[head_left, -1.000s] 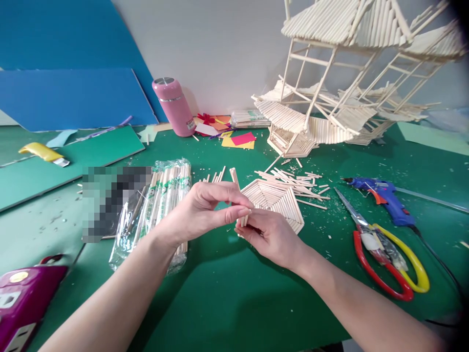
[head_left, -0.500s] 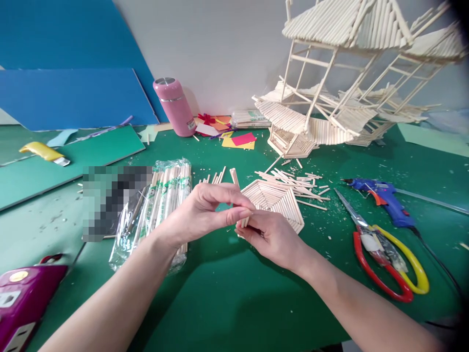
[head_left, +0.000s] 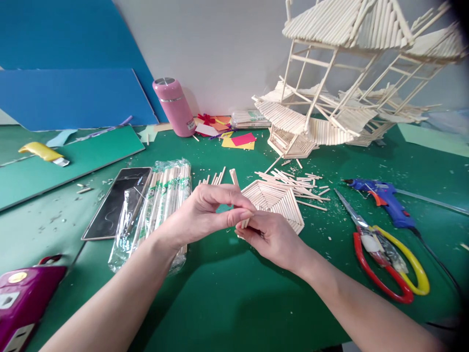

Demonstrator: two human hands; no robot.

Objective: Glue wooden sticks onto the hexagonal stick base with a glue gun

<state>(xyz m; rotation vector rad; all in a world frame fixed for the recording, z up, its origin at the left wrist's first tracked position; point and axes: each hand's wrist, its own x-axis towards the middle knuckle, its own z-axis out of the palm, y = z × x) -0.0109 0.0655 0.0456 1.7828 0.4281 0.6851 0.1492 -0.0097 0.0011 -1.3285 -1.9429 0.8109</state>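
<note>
My left hand (head_left: 216, 208) is closed, thumb and forefinger pinched together over the top of a few short wooden sticks (head_left: 245, 223). From the right, my right hand (head_left: 273, 237) closes its fingers on the same sticks, just below the left fingertips. Most of the sticks' length is hidden by the fingers. Behind the hands lies a many-sided panel of wooden sticks (head_left: 271, 195) laid in rings, partly covered by my right hand. Loose cut sticks (head_left: 293, 183) are scattered beyond it, and a few more (head_left: 214, 177) lie behind my left hand.
Scissors (head_left: 381, 249) and a blue glue gun (head_left: 390, 198) lie at right. Bagged sticks (head_left: 164, 195) and a phone (head_left: 119, 203) are at left, near a purple power strip (head_left: 31, 298). A stick-built pavilion model (head_left: 330, 88) and a pink flask (head_left: 175, 107) stand behind.
</note>
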